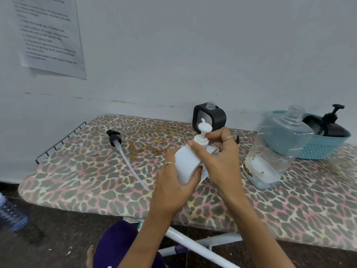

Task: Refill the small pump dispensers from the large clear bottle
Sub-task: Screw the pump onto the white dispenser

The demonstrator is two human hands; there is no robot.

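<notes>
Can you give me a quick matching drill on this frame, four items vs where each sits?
Items:
1. white dispenser
2. black pump with tube
3. large clear bottle
4. black pump dispenser

Places:
A. in the teal basket
B. lying loose on the board cover, left side
C. held in both hands
D. standing uncapped, right of the hands

Pairs: 1-C, 2-B, 3-D, 4-A
</notes>
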